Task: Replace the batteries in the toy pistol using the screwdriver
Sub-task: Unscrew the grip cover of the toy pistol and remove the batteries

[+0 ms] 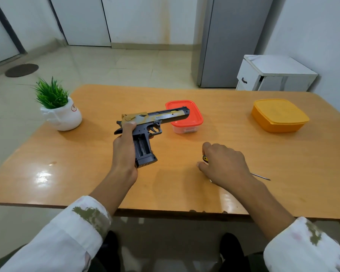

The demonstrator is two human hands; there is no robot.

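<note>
Mid-task entry: my left hand (pixel 124 152) is gripping the black-and-gold plastic toy pistol (pixel 155 119) at eleven o'clock above the orange wooden table (pixel 243 154), its grip compartment seemingly uncovered, while my right hand (pixel 224 163) is curling round the yellow-handled steel screwdriver (pixel 261 176) at one o'clock; battery swap and re-covering apparently pending.

Both forearms reach in over the near edge of the table (pixel 234 118), white patterned sleeves pushed back from the wrists. The left forearm (pixel 108 193) angles up toward the middle of the table. The left hand (pixel 124 152) is raised, back to the camera, its fingers wrapped round the grip of the toy pistol (pixel 155 118) and its thumb laid up along the rear. The right hand (pixel 224 163) lies low, right of centre and nearer the near edge, knuckles up, fingers and thumb curled round the handle of the screwdriver (pixel 205 159).
</note>
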